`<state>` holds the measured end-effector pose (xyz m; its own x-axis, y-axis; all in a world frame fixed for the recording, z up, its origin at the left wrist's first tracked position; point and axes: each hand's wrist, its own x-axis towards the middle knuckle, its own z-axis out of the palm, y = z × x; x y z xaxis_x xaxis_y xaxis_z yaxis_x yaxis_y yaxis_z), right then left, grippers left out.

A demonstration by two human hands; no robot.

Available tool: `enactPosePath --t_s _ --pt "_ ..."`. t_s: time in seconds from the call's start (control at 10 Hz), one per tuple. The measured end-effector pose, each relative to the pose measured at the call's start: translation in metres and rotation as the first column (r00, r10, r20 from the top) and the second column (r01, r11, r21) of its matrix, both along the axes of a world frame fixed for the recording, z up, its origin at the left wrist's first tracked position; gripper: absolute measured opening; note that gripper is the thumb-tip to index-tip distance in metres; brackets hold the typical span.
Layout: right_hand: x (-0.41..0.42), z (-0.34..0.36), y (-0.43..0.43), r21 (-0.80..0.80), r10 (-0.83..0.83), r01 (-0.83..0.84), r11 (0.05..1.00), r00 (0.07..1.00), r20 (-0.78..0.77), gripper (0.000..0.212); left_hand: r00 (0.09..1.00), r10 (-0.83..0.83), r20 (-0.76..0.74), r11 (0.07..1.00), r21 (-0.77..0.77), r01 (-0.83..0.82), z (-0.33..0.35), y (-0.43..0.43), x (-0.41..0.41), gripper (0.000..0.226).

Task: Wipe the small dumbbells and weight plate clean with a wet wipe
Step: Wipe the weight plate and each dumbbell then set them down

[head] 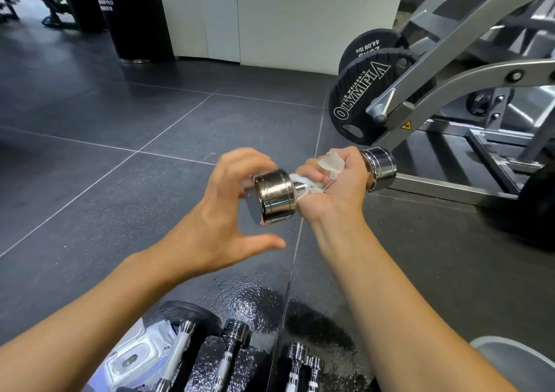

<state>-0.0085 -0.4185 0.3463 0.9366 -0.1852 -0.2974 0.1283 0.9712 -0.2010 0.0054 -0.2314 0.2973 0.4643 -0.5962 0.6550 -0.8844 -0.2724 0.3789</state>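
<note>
- Dark rubber gym tiles (120,121) lie under us, with a plate-loaded machine (450,61) and its Olympia plates (360,97) off to the right. Those plates look like part of the machine rather than our job.
- Our right hand (336,187) is clenched round the handle of a chrome dumbbell (274,196). The wet wipe (332,163) is bunched between palm and bar, so the grip itself does the rubbing.
- We hold the dumbbell roughly level in the air in front of us, which leaves both heads free to reach all round.
- Our left hand (222,220) is released, fingers spread and curved beside the left head. It is blurred, and we cannot tell whether it touches the metal. We judge it ready to steady or turn that end.
- Close below us, more small dumbbells (231,352) lie side by side on the floor near the wipe pack (135,358). A dark disc (183,310), probably the weight plate, sits behind them, all within easy reach for swapping.
- A wet sheen (261,301) marks the tiles beside them.
</note>
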Motion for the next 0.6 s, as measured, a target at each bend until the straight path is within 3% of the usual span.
enactPosePath --t_s 0.1,0.2,0.3,0.4,0.5,0.6 --pt "0.0 0.0 -0.003 -0.001 -0.016 0.016 1.0 1.0 0.0 0.034 0.508 -0.233 -0.829 0.946 -0.314 -0.077 0.012 -0.016 -0.02 0.096" --pt "0.001 -0.004 -0.003 -0.054 -0.01 0.009 0.998 1.0 -0.008 0.032 0.007 -0.34 -0.94 0.926 -0.337 -0.172 0.021 -0.028 -0.026 0.078" --pt "0.0 -0.006 -0.001 -0.095 -0.003 0.001 0.996 1.0 -0.026 0.029 0.014 -0.352 -0.936 0.909 -0.346 -0.232 0.024 -0.035 -0.029 0.052" --pt "-0.003 -0.002 -0.004 -0.094 0.007 -0.01 0.996 0.999 -0.034 0.032 0.772 -0.133 -0.622 0.964 -0.261 -0.044 0.015 -0.024 -0.021 0.045" --pt "-0.003 0.0 -0.006 -0.086 0.019 -0.021 0.996 1.0 -0.025 0.035 0.892 0.027 0.452 0.994 0.08 -0.071 0.01 -0.013 -0.008 0.05" --pt "-0.003 -0.002 -0.006 -0.032 0.002 -0.002 0.999 1.0 -0.017 0.034 0.982 0.027 0.187 0.997 -0.069 -0.014 0.007 -0.022 -0.016 0.08"
